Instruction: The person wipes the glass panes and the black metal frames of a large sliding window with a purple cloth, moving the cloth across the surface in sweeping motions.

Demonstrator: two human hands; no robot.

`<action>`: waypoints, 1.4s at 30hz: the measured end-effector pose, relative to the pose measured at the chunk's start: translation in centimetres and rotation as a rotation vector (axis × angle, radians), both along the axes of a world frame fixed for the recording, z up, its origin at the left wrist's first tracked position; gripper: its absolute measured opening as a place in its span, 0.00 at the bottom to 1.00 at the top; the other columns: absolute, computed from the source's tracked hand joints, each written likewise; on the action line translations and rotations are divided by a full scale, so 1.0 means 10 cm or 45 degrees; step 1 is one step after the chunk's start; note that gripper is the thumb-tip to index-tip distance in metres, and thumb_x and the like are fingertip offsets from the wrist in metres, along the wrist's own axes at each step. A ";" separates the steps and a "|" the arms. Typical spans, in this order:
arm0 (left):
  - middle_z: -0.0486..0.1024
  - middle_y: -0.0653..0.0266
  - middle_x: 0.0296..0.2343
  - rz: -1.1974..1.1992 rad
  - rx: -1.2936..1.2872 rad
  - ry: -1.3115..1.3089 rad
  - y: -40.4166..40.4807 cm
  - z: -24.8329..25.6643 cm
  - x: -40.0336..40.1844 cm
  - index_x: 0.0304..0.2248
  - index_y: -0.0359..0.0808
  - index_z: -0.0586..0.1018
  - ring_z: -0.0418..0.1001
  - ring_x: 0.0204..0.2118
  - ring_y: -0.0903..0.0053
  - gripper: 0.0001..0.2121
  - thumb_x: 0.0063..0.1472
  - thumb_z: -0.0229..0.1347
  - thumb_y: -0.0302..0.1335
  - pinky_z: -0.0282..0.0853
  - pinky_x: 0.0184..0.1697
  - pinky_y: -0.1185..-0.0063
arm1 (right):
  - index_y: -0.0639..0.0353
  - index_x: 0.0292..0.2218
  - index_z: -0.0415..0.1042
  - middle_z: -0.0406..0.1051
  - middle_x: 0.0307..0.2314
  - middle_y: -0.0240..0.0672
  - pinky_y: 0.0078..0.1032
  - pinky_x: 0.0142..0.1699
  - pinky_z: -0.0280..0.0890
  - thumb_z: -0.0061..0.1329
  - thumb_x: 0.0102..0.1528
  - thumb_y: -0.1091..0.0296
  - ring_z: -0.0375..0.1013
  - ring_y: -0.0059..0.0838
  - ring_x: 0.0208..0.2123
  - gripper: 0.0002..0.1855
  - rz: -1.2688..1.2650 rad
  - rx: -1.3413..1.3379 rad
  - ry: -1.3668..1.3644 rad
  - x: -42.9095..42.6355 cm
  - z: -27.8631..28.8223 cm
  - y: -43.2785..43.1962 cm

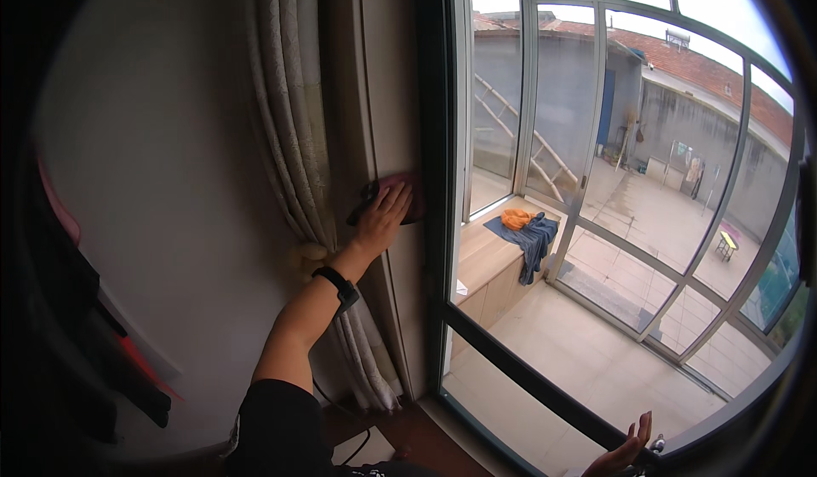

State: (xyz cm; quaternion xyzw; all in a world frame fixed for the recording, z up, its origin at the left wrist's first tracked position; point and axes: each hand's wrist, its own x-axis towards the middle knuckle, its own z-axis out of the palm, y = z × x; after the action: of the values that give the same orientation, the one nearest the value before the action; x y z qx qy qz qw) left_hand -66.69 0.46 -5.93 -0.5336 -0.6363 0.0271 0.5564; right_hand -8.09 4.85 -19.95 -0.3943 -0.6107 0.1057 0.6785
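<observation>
My left hand (pixel 384 216) lies flat on a dark pink cloth (pixel 413 204), pressing it against the beige panel (pixel 399 94) beside the window frame. A dark part of the cloth or another dark item shows behind the fingers. A black band (pixel 338 290) is on my left wrist. At the bottom right my right hand (pixel 630 446) is partly in view, fingers apart and raised beside the dark frame rail (pixel 536 387), near a small metal fitting (pixel 657 444). Nothing shows in that hand.
A tied-back curtain (pixel 290 113) hangs just left of my left arm. Beyond the glass, a wooden cabinet (pixel 482 241) bears orange and dark blue cloths (pixel 535 237). A dark cable (pixel 364 446) runs near the floor. Dark clothing (pixel 70 273) hangs at the far left.
</observation>
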 end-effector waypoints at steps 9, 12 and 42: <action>0.56 0.62 0.57 -0.101 0.118 0.054 -0.13 0.65 0.02 0.45 0.46 0.77 0.48 0.62 0.65 0.15 0.56 0.53 0.29 0.48 0.62 0.63 | 0.78 0.47 0.65 0.64 0.47 0.56 0.37 0.48 0.70 0.24 0.65 0.62 0.67 0.50 0.48 0.25 0.016 0.064 -0.095 0.07 -0.06 0.13; 0.56 0.61 0.57 -0.105 0.317 0.048 0.05 1.71 0.10 0.47 0.45 0.76 0.47 0.62 0.63 0.17 0.56 0.55 0.29 0.49 0.61 0.60 | 0.78 0.46 0.64 0.64 0.46 0.58 0.38 0.47 0.71 0.25 0.65 0.63 0.68 0.51 0.47 0.24 -0.069 0.123 -0.115 0.00 -0.10 0.23; 0.45 0.41 0.59 -0.307 0.947 0.132 0.34 3.62 -0.19 0.59 0.27 0.50 0.47 0.61 0.49 0.28 0.60 0.45 0.20 0.48 0.63 0.65 | 0.75 0.45 0.65 0.62 0.47 0.58 0.40 0.49 0.69 0.24 0.65 0.62 0.66 0.51 0.49 0.24 0.036 0.065 -0.036 -0.57 -0.04 0.35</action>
State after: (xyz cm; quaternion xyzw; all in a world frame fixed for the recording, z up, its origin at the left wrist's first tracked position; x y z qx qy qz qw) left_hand -68.59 3.90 30.27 -0.3645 -0.5066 -0.2437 0.7423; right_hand -13.75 8.31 -20.40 -0.3694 -0.6283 0.0941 0.6782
